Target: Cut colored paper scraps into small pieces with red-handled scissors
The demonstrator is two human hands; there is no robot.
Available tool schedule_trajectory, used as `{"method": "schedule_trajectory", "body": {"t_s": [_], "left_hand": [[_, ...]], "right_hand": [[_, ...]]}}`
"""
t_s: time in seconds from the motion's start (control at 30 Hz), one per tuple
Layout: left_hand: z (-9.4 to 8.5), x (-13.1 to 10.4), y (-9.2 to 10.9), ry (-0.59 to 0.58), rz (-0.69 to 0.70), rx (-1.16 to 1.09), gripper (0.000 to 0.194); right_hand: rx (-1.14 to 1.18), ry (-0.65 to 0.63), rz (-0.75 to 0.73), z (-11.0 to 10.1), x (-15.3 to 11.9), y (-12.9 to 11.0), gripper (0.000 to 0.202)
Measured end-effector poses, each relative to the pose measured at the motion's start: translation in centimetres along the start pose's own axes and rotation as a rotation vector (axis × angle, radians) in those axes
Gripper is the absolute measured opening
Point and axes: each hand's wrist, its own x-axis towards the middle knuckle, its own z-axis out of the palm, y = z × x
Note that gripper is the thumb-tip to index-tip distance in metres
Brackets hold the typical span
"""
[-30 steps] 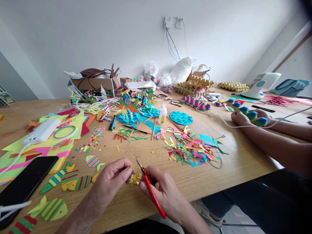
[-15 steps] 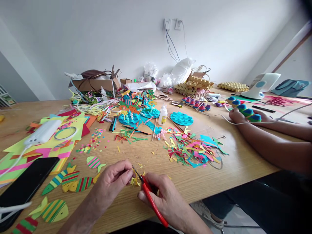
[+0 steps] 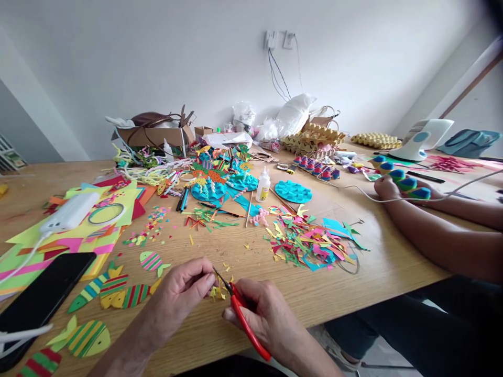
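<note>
My right hand [image 3: 267, 311] grips red-handled scissors [image 3: 248, 325], their thin blades pointing up and left toward my other hand. The blade tips reach the fingers of my left hand [image 3: 184, 293], which are pinched together; whatever they hold is hidden. Small yellow paper scraps [image 3: 218, 293] lie on the table just behind the scissors. Left of my left hand are striped paper fish, among them a pink and green one [image 3: 151, 261], a red and green one [image 3: 135, 297] and a larger yellow and green one [image 3: 89, 339].
A heap of coloured paper offcuts [image 3: 310, 243] lies to the right. A glue bottle [image 3: 263, 187] stands near a blue scalloped disc [image 3: 293, 191]. At left are a black phone [image 3: 45, 285] and paper sheets [image 3: 118, 209]. Another person's hands hold a painted egg-carton strip [image 3: 404, 182] at right.
My hands and the scissors stay almost where they were. At right, the other person's hands and the painted egg-carton strip have shifted slightly to the right.
</note>
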Motion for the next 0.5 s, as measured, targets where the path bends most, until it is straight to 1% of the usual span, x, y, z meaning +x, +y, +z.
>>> {"method": "schedule_trajectory", "body": {"t_s": [0.2,0.5], "left_hand": [[-0.12,0.02,-0.06,-0.025,-0.010,0.004,0.022],[-0.52,0.13,-0.02,-0.061,-0.010,0.026,0.022]], "right_hand": [[-0.083,0.000,0.000,-0.08,-0.04,0.42,0.047],[-0.141,0.004,-0.021,-0.34,-0.14,0.50,0.048]]}}
